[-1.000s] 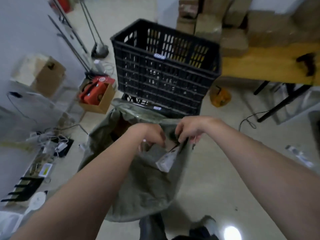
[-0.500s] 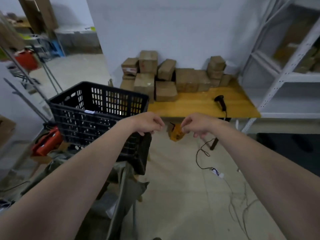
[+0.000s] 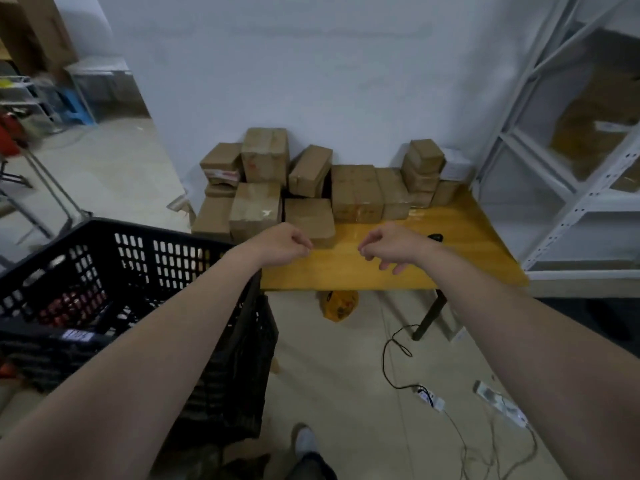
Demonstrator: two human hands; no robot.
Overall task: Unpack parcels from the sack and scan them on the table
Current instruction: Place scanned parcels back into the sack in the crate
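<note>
L hand (image 3: 281, 244) & R hand (image 3: 390, 247) hover over the front of the yellow wooden table (image 3: 346, 273), the 2 apart, fingers loosely curled, nothing in either. Brown cardboard parcels (image 3: 356, 192) sit stacked at the table's back by the white wall (image 3: 311, 81). Black plastic lattice crate (image 3: 104, 252) stands just left of the table; black scanner (image 3: 435, 237) lies partly hidden behind R hand

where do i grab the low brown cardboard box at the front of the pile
Probably by its front and right faces, coming from the front right: the low brown cardboard box lies flat, and those sides face bare yellow table, while a taller brown box crowds its left and others stand behind.
</note>
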